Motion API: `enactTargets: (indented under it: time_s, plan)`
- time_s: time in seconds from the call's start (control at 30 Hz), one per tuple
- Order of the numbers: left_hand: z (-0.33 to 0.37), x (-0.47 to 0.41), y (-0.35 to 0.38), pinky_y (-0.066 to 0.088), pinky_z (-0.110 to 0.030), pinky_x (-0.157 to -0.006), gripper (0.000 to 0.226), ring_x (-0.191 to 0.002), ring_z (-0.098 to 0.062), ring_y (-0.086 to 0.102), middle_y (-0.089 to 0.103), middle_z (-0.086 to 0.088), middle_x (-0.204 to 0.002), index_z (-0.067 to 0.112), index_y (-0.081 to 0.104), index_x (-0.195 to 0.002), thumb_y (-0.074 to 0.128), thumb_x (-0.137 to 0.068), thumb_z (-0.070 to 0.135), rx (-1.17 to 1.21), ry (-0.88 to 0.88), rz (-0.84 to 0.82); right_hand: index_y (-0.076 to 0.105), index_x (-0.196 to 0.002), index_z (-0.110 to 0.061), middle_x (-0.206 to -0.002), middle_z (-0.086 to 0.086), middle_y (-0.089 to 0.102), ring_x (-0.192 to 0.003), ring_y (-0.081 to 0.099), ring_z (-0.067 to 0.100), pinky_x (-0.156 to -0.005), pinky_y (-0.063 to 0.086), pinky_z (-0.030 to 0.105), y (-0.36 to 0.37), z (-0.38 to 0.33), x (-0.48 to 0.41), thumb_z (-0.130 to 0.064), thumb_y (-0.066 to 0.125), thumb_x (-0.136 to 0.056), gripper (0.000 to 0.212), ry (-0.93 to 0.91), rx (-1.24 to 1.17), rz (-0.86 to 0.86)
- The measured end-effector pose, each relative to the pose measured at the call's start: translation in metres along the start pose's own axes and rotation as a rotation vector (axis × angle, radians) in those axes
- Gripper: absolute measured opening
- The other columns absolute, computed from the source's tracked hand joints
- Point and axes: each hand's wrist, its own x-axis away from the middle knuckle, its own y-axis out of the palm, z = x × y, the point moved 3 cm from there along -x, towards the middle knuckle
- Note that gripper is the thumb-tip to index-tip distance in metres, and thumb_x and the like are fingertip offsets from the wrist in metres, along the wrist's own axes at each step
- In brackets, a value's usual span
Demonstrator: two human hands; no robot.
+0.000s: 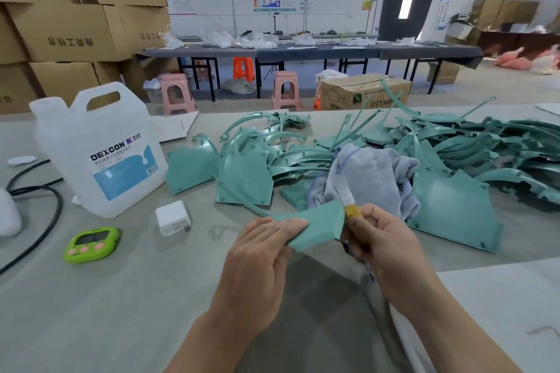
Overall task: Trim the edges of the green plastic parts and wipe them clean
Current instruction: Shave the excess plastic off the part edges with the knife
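A green plastic part (315, 228) is held above the table in front of me. My left hand (260, 254) grips its left side with fingers curled over the top edge. My right hand (381, 248) grips a small trimming tool (348, 201) with a yellow band and a pale blade, set against the part's right edge. A grey cloth (369, 179) lies bunched on the pile of green parts (454, 154) just behind my hands.
A white jug (97, 154) labelled DEXCON stands at the left. Near it lie a white charger block (172, 218), a green timer (91, 244) and a black cable (45, 221). Cardboard boxes (69, 27), stools and a long dark table fill the background.
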Motion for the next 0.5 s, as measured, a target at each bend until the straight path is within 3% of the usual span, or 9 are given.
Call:
enactTargets:
  time_s: [0.13, 0.27, 0.33, 0.43, 0.5]
  plan:
    - [-0.003, 0.001, 0.003, 0.045, -0.029, -0.105, 0.034, -0.111, -0.004, 0.063, 0.071, 0.013, -0.120, 0.020, 0.071, -0.122, 0.057, -0.093, 0.008, 0.019, 0.000, 0.018, 0.061, -0.081, 0.001, -0.060, 0.012, 0.065, -0.044, 0.038, 0.016, -0.044, 0.031, 0.025, -0.009, -0.001, -0.003, 0.004, 0.058, -0.095, 0.015, -0.040, 0.124, 0.147]
    - [-0.005, 0.001, 0.000, 0.043, -0.021, -0.102, 0.037, -0.111, -0.002, 0.060, 0.062, 0.024, -0.116, 0.025, 0.069, -0.125, 0.048, -0.096, 0.015, 0.016, -0.047, 0.068, 0.064, -0.073, -0.008, -0.066, 0.024, 0.062, -0.050, 0.043, 0.019, -0.046, 0.035, 0.021, -0.004, -0.009, 0.011, -0.001, 0.069, -0.082, 0.012, -0.026, -0.107, -0.170]
    - [-0.005, 0.002, -0.001, 0.042, -0.017, -0.101, 0.037, -0.111, -0.002, 0.061, 0.060, 0.029, -0.115, 0.032, 0.066, -0.126, 0.049, -0.097, 0.015, 0.041, -0.068, 0.079, 0.066, -0.070, -0.010, -0.066, 0.024, 0.061, -0.051, 0.044, 0.021, -0.046, 0.037, 0.021, 0.001, -0.009, 0.014, -0.002, 0.069, -0.077, 0.011, 0.024, -0.143, -0.243]
    - [-0.005, 0.004, -0.006, 0.041, -0.009, -0.093, 0.036, -0.106, 0.006, 0.060, 0.059, 0.037, -0.110, 0.043, 0.058, -0.126, 0.051, -0.099, 0.020, 0.085, -0.092, 0.104, 0.064, -0.066, -0.008, -0.067, 0.023, 0.064, -0.042, 0.041, 0.018, -0.041, 0.033, 0.021, -0.006, 0.001, 0.004, 0.004, 0.064, -0.085, 0.022, 0.089, -0.026, 0.014]
    - [-0.006, 0.004, -0.008, 0.039, -0.004, -0.086, 0.031, -0.099, 0.008, 0.060, 0.063, 0.032, -0.108, 0.043, 0.056, -0.125, 0.049, -0.101, 0.026, 0.091, -0.103, 0.119, 0.063, -0.068, -0.003, -0.067, 0.023, 0.064, -0.038, 0.037, 0.015, -0.038, 0.030, 0.021, -0.013, 0.000, -0.001, 0.007, 0.059, -0.088, 0.023, 0.078, 0.095, 0.184]
